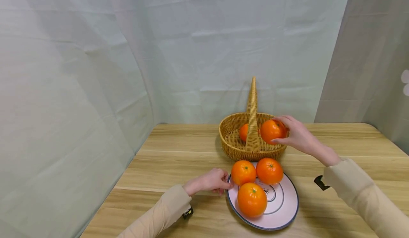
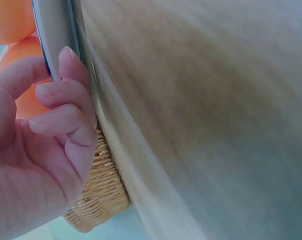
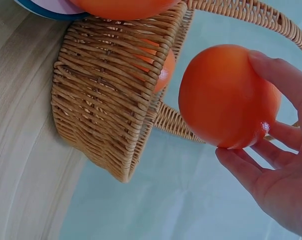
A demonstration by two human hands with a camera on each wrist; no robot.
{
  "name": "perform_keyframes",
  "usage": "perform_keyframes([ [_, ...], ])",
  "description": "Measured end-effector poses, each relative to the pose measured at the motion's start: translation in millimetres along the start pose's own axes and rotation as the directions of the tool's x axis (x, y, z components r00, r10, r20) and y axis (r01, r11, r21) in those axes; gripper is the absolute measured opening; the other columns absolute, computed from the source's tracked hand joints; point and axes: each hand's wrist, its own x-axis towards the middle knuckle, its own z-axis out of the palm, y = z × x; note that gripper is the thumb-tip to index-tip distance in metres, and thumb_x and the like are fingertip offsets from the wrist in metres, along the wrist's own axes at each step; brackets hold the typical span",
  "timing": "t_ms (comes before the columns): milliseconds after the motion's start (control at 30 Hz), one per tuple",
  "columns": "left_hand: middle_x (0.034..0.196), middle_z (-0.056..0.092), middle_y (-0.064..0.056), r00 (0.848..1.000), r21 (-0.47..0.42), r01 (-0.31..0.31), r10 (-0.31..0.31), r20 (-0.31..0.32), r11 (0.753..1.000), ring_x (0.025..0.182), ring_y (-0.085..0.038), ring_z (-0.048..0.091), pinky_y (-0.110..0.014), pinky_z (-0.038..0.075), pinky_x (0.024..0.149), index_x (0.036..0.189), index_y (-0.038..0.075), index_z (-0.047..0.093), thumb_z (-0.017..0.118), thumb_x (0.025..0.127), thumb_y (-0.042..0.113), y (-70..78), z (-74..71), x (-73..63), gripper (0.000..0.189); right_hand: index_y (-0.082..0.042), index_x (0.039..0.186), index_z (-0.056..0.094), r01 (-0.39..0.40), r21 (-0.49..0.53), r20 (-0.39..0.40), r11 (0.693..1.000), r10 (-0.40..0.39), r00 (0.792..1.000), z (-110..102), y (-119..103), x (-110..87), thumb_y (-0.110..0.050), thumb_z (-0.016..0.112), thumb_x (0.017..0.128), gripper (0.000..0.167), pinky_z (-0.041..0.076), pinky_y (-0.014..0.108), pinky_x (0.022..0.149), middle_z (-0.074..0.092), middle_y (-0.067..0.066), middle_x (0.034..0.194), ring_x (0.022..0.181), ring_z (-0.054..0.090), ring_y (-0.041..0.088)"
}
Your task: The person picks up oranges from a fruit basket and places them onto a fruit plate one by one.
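Note:
My right hand [image 1: 298, 136] holds an orange [image 1: 272, 131] between thumb and fingers, over the right part of the wicker basket [image 1: 234, 153]. In the right wrist view the held orange [image 3: 226, 95] is apart from the basket's rim. Another orange [image 1: 243, 132] lies inside the basket, partly behind the handle. At the near left rim of a white plate with a blue edge [image 1: 282, 213], my left hand [image 1: 212, 181] pinches the edge between thumb and index finger, as the left wrist view shows. On the plate sit three oranges [image 1: 252, 199], grouped toward its left and back.
The basket's tall arched handle [image 1: 253, 103] rises beside the held orange. Everything stands on a wooden table [image 1: 179, 138], with the plate just in front of the basket. Pale cloth [image 1: 207, 53] hangs behind the table and along its left side.

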Motion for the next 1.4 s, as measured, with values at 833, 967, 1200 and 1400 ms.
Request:
perform_keyframes([
  [833, 0.049, 0.054, -0.001, 1.000, 0.003, -0.007, 0.007, 0.000, 1.000, 0.036, -0.007, 0.041, -0.017, 0.032, 0.037, 0.069, 0.009, 0.049, 0.063, 0.084, 0.016, -1.5, 1.1, 0.6, 0.022, -0.003, 0.118, 0.053, 0.098, 0.077, 0.088, 0.992, -0.105, 0.991, -15.3, -8.5, -12.4, -0.021, 0.082, 0.066, 0.062, 0.049, 0.043, 0.068, 0.052, 0.013, 0.113, 0.092, 0.052, 0.026],
  [967, 0.049, 0.055, -0.002, 1.000, 0.001, 0.003, -0.003, -0.003, 1.000, 0.036, -0.008, 0.040, -0.017, 0.032, 0.038, 0.068, 0.009, 0.049, 0.064, 0.084, 0.016, -1.0, 0.5, 0.5, 0.023, -0.004, 0.118, 0.052, 0.120, 0.091, 0.104, 0.989, -0.129, 0.986, -17.0, -9.8, -13.4, -0.022, 0.081, 0.067, 0.062, 0.049, 0.042, 0.069, 0.053, 0.011, 0.113, 0.092, 0.053, 0.024],
  [1200, 0.049, 0.055, -0.002, 1.000, 0.011, -0.001, 0.001, -0.006, 1.000, 0.036, -0.008, 0.041, -0.017, 0.032, 0.038, 0.067, 0.008, 0.049, 0.064, 0.084, 0.016, -0.3, 1.1, 0.9, 0.024, -0.006, 0.120, 0.051, 0.112, 0.117, 0.152, 0.987, -0.129, 0.980, -20.5, -10.7, -16.0, -0.023, 0.081, 0.067, 0.063, 0.048, 0.042, 0.072, 0.052, 0.008, 0.116, 0.095, 0.052, 0.021],
  [1400, 0.048, 0.055, -0.002, 1.000, 0.011, 0.004, -0.004, -0.004, 1.000, 0.036, -0.008, 0.040, -0.017, 0.032, 0.038, 0.066, 0.008, 0.050, 0.063, 0.085, 0.017, 0.4, 1.0, 0.5, 0.024, -0.009, 0.120, 0.052, 0.102, 0.164, 0.213, 0.981, -0.136, 0.968, -24.6, -15.3, -17.6, -0.031, 0.079, 0.069, 0.062, 0.045, 0.047, 0.077, 0.051, 0.005, 0.119, 0.100, 0.050, 0.021],
])
